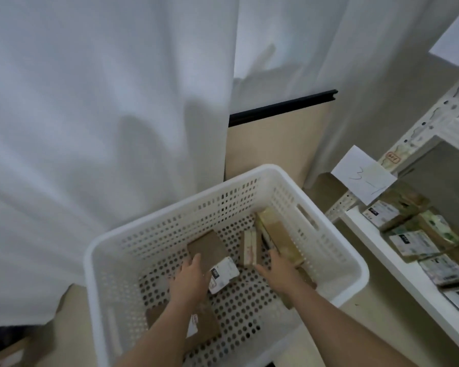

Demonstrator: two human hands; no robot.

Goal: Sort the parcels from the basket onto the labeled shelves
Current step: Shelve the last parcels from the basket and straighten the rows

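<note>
Several parcels already lie on the shelf at right, yet the basket holds a handful more — left hand resting on a brown parcel, right hand reaching among others, neither grip clear.

A beige floor carries a white perforated basket at near centre. To the right stands a white shelf, its board holding a row of labeled parcels lying side by side, running from far to near right.
</note>
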